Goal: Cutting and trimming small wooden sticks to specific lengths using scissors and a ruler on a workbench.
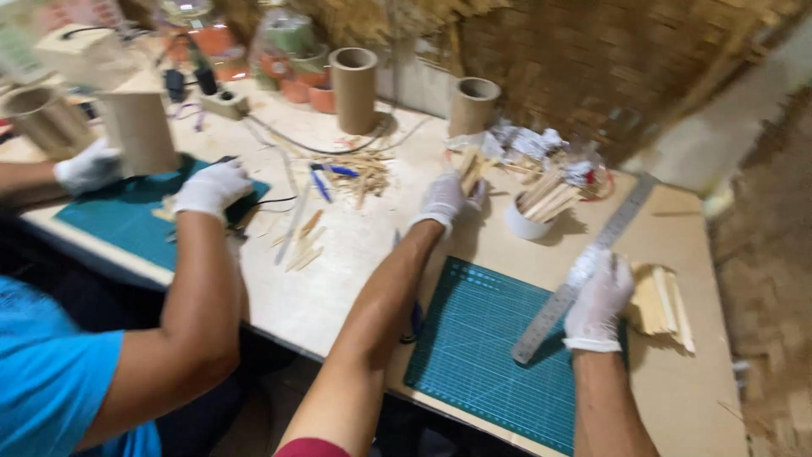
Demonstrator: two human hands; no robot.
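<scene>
Holding a small bundle of flat pale wooden sticks [468, 169], the gloved left hand [446, 199] is closed round them above the plywood table [338, 279]. Judged light, stiff, snappable; best gripped mid-length. Gloved right hand [599, 298] rests curled on a stack of similar sticks [662, 305], beside the steel ruler [575, 283] and green cutting mat [482, 347].

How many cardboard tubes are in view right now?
4. One tube stands on the co-worker's mat, one lies at far left, one stands at back centre, one right of it. Blur may hide others.
</scene>
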